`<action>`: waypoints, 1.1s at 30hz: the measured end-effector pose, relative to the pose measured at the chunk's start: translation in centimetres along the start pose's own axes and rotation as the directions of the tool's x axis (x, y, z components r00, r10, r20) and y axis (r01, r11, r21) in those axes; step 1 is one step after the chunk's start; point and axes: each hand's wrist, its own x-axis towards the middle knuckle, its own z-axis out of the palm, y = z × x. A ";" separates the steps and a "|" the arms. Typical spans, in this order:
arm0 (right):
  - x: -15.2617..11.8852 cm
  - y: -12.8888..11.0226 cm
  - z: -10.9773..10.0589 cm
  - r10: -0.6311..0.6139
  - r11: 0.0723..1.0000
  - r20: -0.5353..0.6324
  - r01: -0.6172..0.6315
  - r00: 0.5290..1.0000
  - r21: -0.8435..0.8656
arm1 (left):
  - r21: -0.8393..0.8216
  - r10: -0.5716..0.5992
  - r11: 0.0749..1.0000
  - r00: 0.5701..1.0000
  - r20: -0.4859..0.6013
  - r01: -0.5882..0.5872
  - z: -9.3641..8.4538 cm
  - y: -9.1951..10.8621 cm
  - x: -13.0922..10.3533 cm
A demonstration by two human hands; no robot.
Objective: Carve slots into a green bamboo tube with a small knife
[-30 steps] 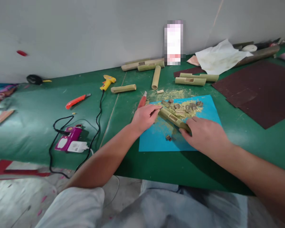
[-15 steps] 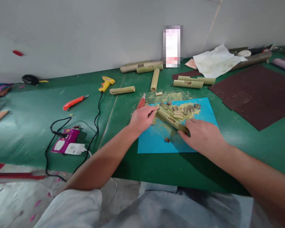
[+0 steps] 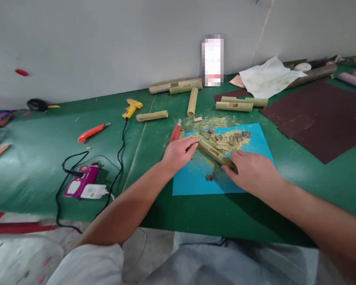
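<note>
A green bamboo tube [image 3: 214, 152] with a rectangular opening is held at a slant over a blue sheet [image 3: 184, 184]. My left hand [image 3: 179, 153] grips its upper left end between thumb and fingers. Around the lower right end, my right hand [image 3: 252, 168] has its thumb and fingers closed. Shavings and brown chunks [image 3: 231, 139] lie on the sheet just behind the tube. One small brown piece [image 3: 209, 177] rests nearer the front edge. Beside my left hand is a red-handled knife [image 3: 176, 131], blade pointing away.
Cut bamboo pieces [image 3: 152, 115] lie behind the sheet. To the left are a yellow glue gun [image 3: 132, 108], an orange cutter [image 3: 91, 132] and a purple power strip [image 3: 82, 182] with cords. Dark brown sheets [image 3: 320, 122] and a white cloth [image 3: 271, 77] are on the right.
The view has shifted slightly. Both hands keep their hold on the bamboo tube, with hardly any visible movement.
</note>
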 end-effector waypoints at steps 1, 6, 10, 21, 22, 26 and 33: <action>0.0 0.0 0.0 -0.003 1.000 -0.001 0.003 1.000 -0.003 | 0.006 0.001 1.000 1.000 -0.002 -0.001 0.0 -0.1 0.0; 0.0 0.0 0.1 -0.003 1.000 -0.007 0.003 1.000 0.004 | 0.022 -0.032 0.999 0.999 0.008 0.032 0.0 -0.4 0.1; 0.0 0.1 0.2 -0.001 1.000 0.003 0.001 1.000 -0.005 | 0.009 -0.045 0.999 0.999 0.004 0.045 0.0 -0.4 0.3; 0.1 0.2 0.5 0.012 1.000 0.026 -0.012 1.000 -0.006 | -0.019 -0.069 0.997 0.998 -0.005 0.068 0.2 -0.7 0.2; 0.1 0.2 0.5 0.007 1.000 0.029 -0.007 1.000 -0.007 | -0.021 -0.065 0.998 0.998 -0.006 0.065 0.1 -0.7 0.2; 0.1 0.2 0.4 -0.002 1.000 0.034 0.002 0.999 -0.014 | 0.003 -0.058 0.998 0.998 -0.010 0.058 0.0 -0.8 0.3; 0.1 0.0 0.5 -0.012 1.000 -0.015 0.012 1.000 -0.003 | -0.034 -0.020 0.999 1.000 0.010 0.020 0.4 0.4 0.1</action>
